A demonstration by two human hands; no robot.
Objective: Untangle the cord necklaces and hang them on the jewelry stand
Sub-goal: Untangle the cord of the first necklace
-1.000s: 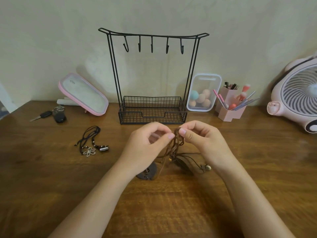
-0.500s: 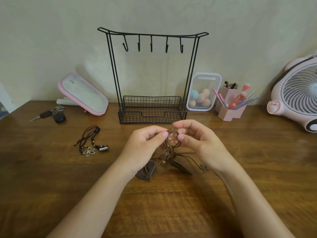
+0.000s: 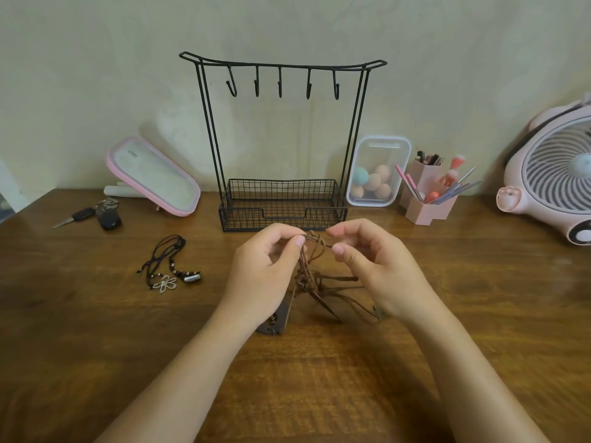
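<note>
My left hand [image 3: 265,273] pinches the tangled brown cords [image 3: 308,260] | right hand [image 3: 380,266] parted beside them, gripping nothing | step: untangling | next: tease one loop free

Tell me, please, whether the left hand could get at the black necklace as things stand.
Probably yes: the black necklace lies left of the left hand with bare table between. That hand pinches the brown cord tangle, though, so it must let go first.

A plain cream wall [image 3: 96,59] stands behind a brown wooden table [image 3: 64,346]; the light is soft — faint glare lies on the wood.
</note>
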